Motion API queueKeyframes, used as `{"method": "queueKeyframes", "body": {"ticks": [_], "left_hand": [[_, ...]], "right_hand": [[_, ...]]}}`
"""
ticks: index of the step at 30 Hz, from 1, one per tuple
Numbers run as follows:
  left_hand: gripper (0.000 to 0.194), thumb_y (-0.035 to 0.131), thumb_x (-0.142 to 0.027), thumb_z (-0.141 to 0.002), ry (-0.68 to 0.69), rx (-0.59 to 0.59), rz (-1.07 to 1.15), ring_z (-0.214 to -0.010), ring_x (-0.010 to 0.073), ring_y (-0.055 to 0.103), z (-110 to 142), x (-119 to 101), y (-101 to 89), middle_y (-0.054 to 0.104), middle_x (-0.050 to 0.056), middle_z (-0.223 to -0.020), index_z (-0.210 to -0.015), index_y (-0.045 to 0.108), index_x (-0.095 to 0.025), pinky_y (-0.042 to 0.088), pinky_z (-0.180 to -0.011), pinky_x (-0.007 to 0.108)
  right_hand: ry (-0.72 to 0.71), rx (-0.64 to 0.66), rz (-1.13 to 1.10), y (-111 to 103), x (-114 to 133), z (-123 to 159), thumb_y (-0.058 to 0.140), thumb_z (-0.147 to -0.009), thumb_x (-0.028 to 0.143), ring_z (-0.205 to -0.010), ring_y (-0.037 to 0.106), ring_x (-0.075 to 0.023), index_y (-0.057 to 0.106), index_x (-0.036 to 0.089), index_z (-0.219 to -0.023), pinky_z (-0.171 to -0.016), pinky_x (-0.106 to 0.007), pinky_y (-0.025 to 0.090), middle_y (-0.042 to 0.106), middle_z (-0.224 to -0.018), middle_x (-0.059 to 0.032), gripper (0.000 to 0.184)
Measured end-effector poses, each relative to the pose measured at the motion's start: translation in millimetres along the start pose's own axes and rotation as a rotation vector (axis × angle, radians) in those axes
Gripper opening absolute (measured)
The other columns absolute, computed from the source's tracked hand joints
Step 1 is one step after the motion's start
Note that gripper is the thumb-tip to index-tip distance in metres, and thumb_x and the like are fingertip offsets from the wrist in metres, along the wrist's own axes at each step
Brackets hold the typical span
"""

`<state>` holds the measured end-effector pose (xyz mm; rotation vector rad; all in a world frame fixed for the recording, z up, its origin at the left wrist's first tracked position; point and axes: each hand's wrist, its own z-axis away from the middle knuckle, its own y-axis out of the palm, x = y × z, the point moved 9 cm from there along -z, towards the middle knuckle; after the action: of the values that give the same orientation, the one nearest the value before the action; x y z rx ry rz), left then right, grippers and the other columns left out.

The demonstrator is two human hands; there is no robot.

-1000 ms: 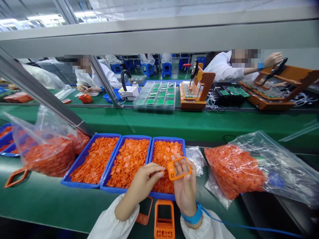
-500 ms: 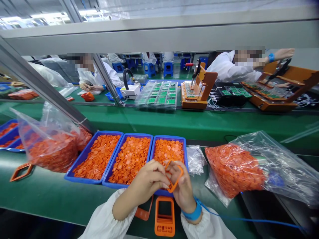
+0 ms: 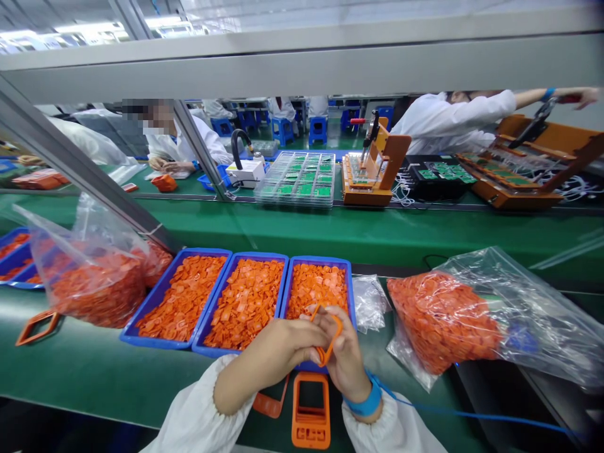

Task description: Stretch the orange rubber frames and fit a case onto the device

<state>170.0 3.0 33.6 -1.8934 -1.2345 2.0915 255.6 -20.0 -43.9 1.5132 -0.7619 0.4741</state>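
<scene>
1. While our left hand (image 3: 283, 343) pinches one side of the orange frame (image 3: 336, 335), fingertips closed on it, our right hand (image 3: 348, 363) curls loosely around the opposite side.
2. We hold the frame tilted, over the near end of the rightmost filled blue tray (image 3: 350, 286).
3. Below our hands, an orange housing (image 3: 311, 418) lies on the green worktop (image 3: 94, 371); its lower cut-outs resemble characters, too small to read.
4. Right of us sits a clear bag (image 3: 443, 318) of orange pieces.
</scene>
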Motion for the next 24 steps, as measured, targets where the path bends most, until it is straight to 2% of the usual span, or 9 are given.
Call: {"method": "queueKeyframes", "body": {"ticks": [4,7,12,15,17,19,21,24], "left_hand": [[0.034,0.055,-0.037,-0.107,-0.013,0.022,-0.077,-0.079,0.0197,0.072,-0.4,0.3,0.1,0.079,0.004,-0.087,-0.089,0.080,-0.024,0.047,-0.072,0.025],[0.027,0.061,-0.031,-0.103,-0.039,0.025,-0.156,-0.073,0.0199,0.071,1.0,0.2,0.9,0.078,0.004,-0.080,-0.084,0.079,-0.023,0.045,-0.068,0.025],[0.023,0.065,-0.020,-0.100,-0.053,-0.008,-0.192,-0.073,0.0204,0.074,3.1,-5.0,0.7,0.080,0.003,-0.080,-0.082,0.079,-0.022,0.046,-0.066,0.025],[0.017,0.067,-0.025,-0.101,-0.039,-0.007,-0.169,-0.081,0.0210,0.078,7.3,-5.7,1.5,0.082,0.004,-0.089,-0.091,0.081,-0.023,0.051,-0.072,0.025],[0.017,0.071,-0.034,-0.100,0.001,-0.068,-0.145,-0.098,0.0241,0.079,12.5,-6.4,-2.8,0.083,0.007,-0.105,-0.109,0.080,-0.024,0.055,-0.083,0.027],[0.031,0.075,-0.041,-0.096,0.064,-0.195,-0.113,-0.110,0.0258,0.077,20.1,-7.6,-11.7,0.082,0.009,-0.117,-0.123,0.076,-0.026,0.057,-0.092,0.029],[0.031,0.078,-0.042,-0.094,0.124,-0.326,-0.105,-0.109,0.0245,0.079,29.1,-8.8,-19.6,0.082,0.010,-0.117,-0.121,0.076,-0.026,0.059,-0.092,0.028],[0.016,0.078,-0.038,-0.095,0.164,-0.470,-0.167,-0.096,0.0213,0.082,41.1,-10.5,-25.2,0.085,0.007,-0.104,-0.104,0.077,-0.026,0.060,-0.085,0.026]], "right_hand": [[0.010,0.024,0.124,-1.3,-3.7,3.0,0.079,-0.085,0.064,-0.118,0.074,-0.0316,0.072,0.031,-0.125,-0.115,-0.056,0.051,0.078,-0.124,-0.0105,0.052],[0.035,0.057,0.196,-3.4,-10.3,6.0,0.077,-0.085,0.067,-0.124,0.071,-0.0336,0.075,0.031,-0.121,-0.117,-0.057,0.048,0.079,-0.122,-0.0111,0.052],[0.078,0.070,0.144,-4.1,-14.5,6.2,0.081,-0.080,0.069,-0.126,0.070,-0.0322,0.075,0.032,-0.116,-0.116,-0.054,0.048,0.077,-0.127,-0.0102,0.052],[0.140,0.073,0.017,3.7,-12.8,4.3,0.078,-0.082,0.071,-0.112,0.075,-0.0292,0.071,0.032,-0.119,-0.106,-0.050,0.056,0.080,-0.116,-0.0090,0.054],[0.159,0.033,-0.082,7.8,-8.6,2.2,0.075,-0.084,0.072,-0.103,0.077,-0.0276,0.068,0.032,-0.119,-0.100,-0.048,0.059,0.080,-0.113,-0.0074,0.053],[0.164,-0.001,-0.146,11.4,-4.3,0.4,0.072,-0.085,0.073,-0.104,0.076,-0.0282,0.066,0.033,-0.117,-0.099,-0.048,0.059,0.079,-0.114,-0.0066,0.051],[0.170,0.001,-0.182,15.5,-2.3,-0.7,0.070,-0.086,0.074,-0.106,0.075,-0.0286,0.065,0.033,-0.116,-0.097,-0.048,0.060,0.079,-0.113,-0.0062,0.050],[0.194,0.024,-0.227,19.0,-3.4,-0.2,0.070,-0.088,0.072,-0.102,0.075,-0.0264,0.063,0.033,-0.117,-0.092,-0.044,0.060,0.079,-0.114,-0.0068,0.049]]}}
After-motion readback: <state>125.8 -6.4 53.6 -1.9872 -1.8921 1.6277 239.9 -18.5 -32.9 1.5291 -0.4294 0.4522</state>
